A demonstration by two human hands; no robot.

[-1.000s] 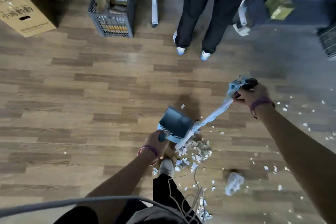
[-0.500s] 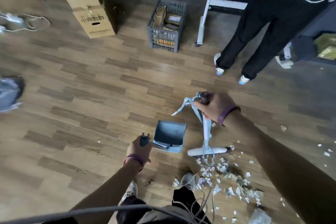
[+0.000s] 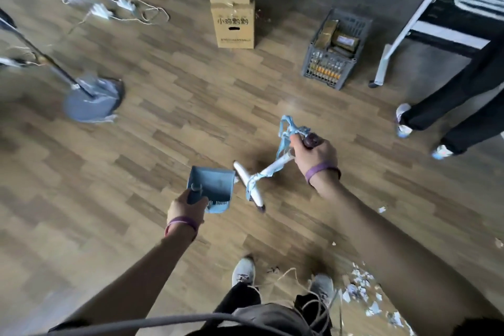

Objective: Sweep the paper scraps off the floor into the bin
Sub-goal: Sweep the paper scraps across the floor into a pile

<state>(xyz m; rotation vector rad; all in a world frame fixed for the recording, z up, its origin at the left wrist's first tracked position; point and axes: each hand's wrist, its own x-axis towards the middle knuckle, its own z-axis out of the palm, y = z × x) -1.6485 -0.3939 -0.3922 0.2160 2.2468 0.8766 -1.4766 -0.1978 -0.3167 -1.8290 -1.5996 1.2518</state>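
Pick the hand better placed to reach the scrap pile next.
Right, likely. The right hand grips the broom, and the scrap pile lies on its side, by the right shoe. The left hand holds the dustpan, farther off.

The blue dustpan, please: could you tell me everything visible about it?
The dustpan is a boxy blue plastic-looking scoop with comb teeth along one edge. The left hand grips its dark handle, its hollow facing the camera; no scraps show inside. The broom head lies close beside its right edge; contact is unclear.

Stacked cardboard boxes [image 3: 232,27] stand near a grey crate [image 3: 327,71], a bystander's legs [image 3: 467,97] at right
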